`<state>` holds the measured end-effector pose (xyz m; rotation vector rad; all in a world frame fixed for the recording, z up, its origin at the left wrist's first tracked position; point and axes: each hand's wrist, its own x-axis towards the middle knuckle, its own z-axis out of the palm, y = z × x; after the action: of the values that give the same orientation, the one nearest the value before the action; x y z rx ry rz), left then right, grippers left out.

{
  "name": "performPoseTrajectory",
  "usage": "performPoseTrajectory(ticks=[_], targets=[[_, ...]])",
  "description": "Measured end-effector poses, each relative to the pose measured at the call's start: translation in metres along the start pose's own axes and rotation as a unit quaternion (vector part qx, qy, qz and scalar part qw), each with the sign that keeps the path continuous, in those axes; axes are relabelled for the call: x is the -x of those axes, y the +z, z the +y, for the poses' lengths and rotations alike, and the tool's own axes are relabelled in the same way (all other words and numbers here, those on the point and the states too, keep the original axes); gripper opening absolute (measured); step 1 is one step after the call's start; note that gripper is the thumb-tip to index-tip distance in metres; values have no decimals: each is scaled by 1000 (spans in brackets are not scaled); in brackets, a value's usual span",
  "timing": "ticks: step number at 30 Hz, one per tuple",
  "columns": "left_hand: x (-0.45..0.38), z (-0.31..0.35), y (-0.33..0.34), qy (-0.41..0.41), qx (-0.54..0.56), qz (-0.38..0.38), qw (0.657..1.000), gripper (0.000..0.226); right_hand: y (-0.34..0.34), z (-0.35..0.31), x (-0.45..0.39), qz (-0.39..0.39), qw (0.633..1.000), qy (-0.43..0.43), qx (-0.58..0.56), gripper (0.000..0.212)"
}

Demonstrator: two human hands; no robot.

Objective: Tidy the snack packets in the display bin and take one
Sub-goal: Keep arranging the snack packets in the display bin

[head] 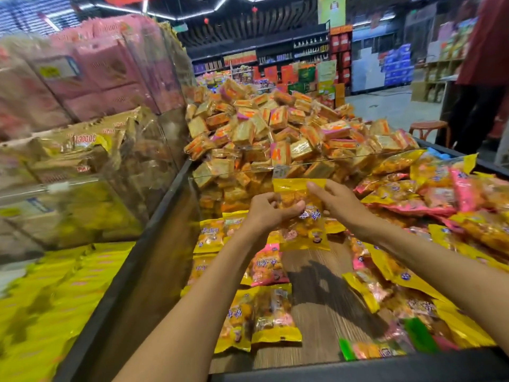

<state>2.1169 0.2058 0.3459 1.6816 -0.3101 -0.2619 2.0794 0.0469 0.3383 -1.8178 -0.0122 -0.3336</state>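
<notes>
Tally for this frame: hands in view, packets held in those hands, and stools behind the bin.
Hands: 2, the left hand and the right hand
Held yellow packet: 1
Round stool: 1
Total: 4

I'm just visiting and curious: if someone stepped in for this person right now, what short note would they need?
Left hand grips the yellow packet at its middle; right hand pinches its top edge.
The packet is held up above the display bin.
Other packets lie scattered on the bin's wooden floor, more heaped at the right.
Done: one packet picked up.
Left: straighten the loose packets.
</notes>
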Motion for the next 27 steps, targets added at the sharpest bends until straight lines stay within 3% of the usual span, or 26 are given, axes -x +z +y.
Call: performPoseTrajectory(ticks=[2, 4, 10, 16, 22, 27], targets=[[4, 1, 4, 7, -4, -19, 1000, 31, -1, 0, 2, 1, 997, 17, -74, 47], [8, 3, 4, 11, -16, -33, 999, 31, -2, -1, 5, 11, 993, 14, -113, 27], [11, 9, 2, 56, -40, 10, 998, 53, -8, -5, 10, 30, 995, -17, -99, 20], [13, 10, 0, 65, -16, 21, 998, 28, -6, -13, 14, 0, 984, 39, -173, 24], [14, 12, -6, 90, -25, 30, 995, 29, -7, -20, 15, -14, 977, 67, -202, 25], [12, 15, -19, 88, 23, 94, 991, 33, -5, -20, 22, -203, 963, 92, -150, 11]])
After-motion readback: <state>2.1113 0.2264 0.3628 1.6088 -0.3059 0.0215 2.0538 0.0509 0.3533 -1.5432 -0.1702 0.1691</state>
